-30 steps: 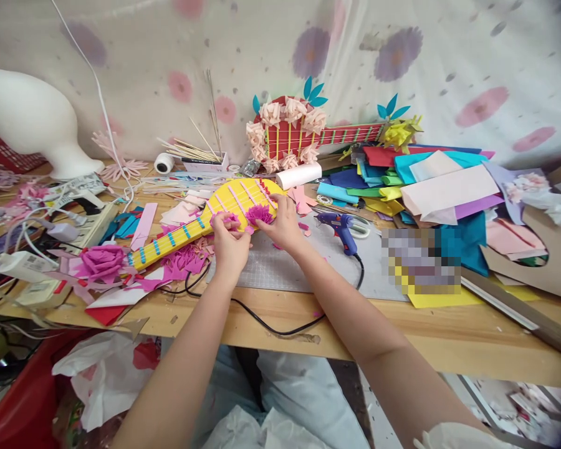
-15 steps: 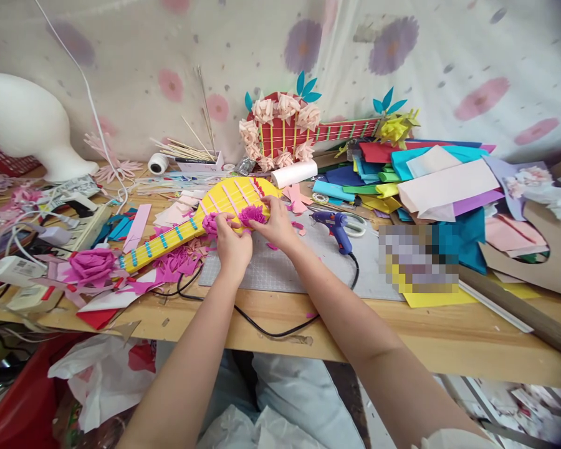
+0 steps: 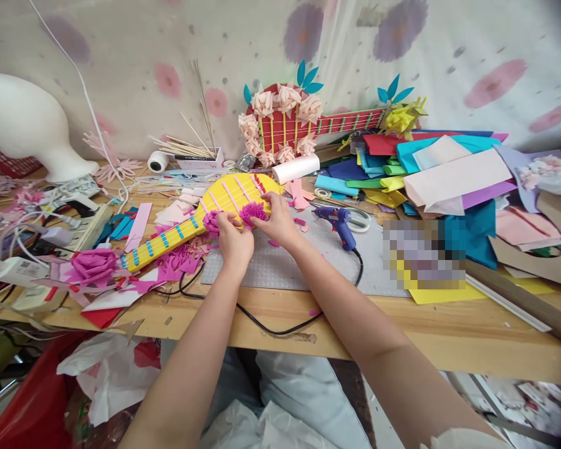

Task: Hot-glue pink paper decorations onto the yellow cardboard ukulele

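A yellow paper guitar [image 3: 224, 198] lies on the wooden table, its neck pointing left and down. My left hand [image 3: 234, 238] is closed round a small magenta paper flower [image 3: 212, 221] at the guitar body's lower edge. My right hand [image 3: 277, 219] pinches a second magenta flower [image 3: 254, 212] and presses it against the yellow body. Both hands sit side by side over the grey cutting mat [image 3: 285, 265].
A blue glue gun [image 3: 339, 221] lies right of my hands, its black cord looping over the table's front edge. A red paper guitar [image 3: 299, 128] leans on the back wall. Stacked coloured paper [image 3: 430, 174] fills the right. Pink scraps, a large magenta rose [image 3: 93, 265] and a power strip [image 3: 86, 227] lie left.
Both hands have shifted slightly along the guitar body, still on the two magenta flowers. The view has tilted a little.
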`<state>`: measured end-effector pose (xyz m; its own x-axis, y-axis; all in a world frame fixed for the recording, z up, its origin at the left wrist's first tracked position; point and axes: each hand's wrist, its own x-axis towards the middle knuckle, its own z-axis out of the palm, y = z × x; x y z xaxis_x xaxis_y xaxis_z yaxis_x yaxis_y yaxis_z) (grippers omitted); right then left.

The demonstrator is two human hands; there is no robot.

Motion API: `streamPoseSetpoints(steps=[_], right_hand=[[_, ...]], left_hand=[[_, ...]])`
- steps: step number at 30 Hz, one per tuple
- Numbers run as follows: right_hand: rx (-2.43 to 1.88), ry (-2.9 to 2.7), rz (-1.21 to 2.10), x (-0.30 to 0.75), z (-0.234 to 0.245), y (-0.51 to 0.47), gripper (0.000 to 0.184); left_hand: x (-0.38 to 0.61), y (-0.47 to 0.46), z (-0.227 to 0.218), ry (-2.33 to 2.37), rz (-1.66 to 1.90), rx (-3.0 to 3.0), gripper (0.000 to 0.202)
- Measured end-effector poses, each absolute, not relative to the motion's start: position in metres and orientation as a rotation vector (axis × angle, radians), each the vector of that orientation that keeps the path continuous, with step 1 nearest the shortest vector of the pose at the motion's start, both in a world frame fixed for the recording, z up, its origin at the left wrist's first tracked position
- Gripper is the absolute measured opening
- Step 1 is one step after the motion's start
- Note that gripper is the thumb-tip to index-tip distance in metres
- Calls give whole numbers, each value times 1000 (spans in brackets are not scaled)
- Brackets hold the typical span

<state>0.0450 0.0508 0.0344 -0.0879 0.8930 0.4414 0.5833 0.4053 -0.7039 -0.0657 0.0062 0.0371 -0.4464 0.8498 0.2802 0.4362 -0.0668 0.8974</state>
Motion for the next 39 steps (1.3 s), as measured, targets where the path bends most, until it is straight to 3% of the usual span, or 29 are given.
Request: streamPoseSetpoints(steps=[21, 39], right_hand=[[-1301, -1790, 423, 45, 36, 48, 47], [-1271, -1790, 444, 46, 34, 50, 47]], left_hand=[[-63, 5, 31, 1671, 1593, 1329, 36], [-60, 2, 38, 1759, 1560, 1548, 48]])
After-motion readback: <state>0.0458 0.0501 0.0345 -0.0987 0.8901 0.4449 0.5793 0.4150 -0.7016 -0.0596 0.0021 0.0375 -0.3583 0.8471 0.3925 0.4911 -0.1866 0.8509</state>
